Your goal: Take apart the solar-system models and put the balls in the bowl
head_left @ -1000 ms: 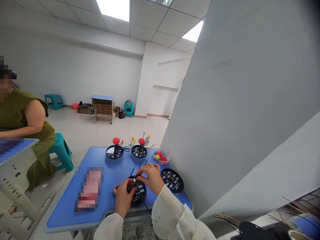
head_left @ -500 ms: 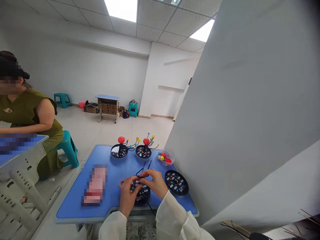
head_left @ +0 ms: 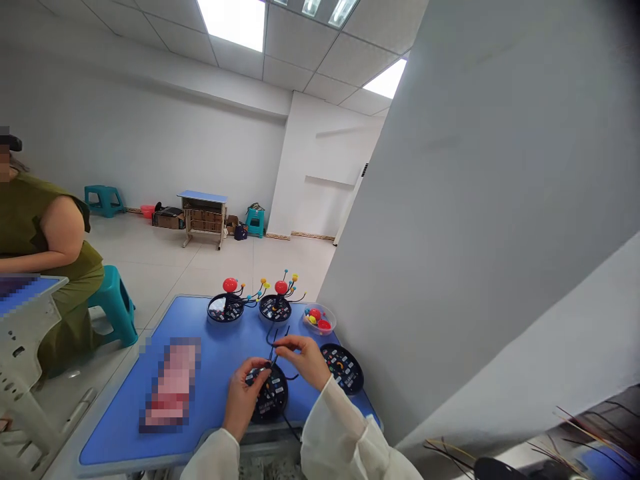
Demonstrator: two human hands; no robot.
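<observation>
Blue desk [head_left: 225, 327] stands in front of me, and my two hands work at the lower middle of the frame. My left hand [head_left: 243, 393] is on a black round base [head_left: 270, 405], and its fingers [head_left: 263, 365] are closed narrow around the lower part of some thin black wires [head_left: 273, 340], which stand up from the top of this base. My right hand [head_left: 299, 353] is just beside these wires, with its fingers [head_left: 278, 343] in a narrow pinch, but I cannot tell if they hold a wire or only touch near it. White sleeves [head_left: 340, 443] cover both my arms.

Farther on the desk, at the upper edge, stand two finished models [head_left: 230, 285] on black bases, each with one red ball and small coloured balls on wires. Right of them is a clear bowl [head_left: 319, 319] with red and yellow pieces. A second black base [head_left: 343, 369] with coloured parts lies near my right hand. On the left of the desk is a pixelated object [head_left: 170, 383] that I cannot recognise.

At the left edge of the frame, a co-worker [head_left: 35, 227] in an olive dress sits on a teal stool [head_left: 113, 307]. A grey wall [head_left: 475, 200] fills the right side.
</observation>
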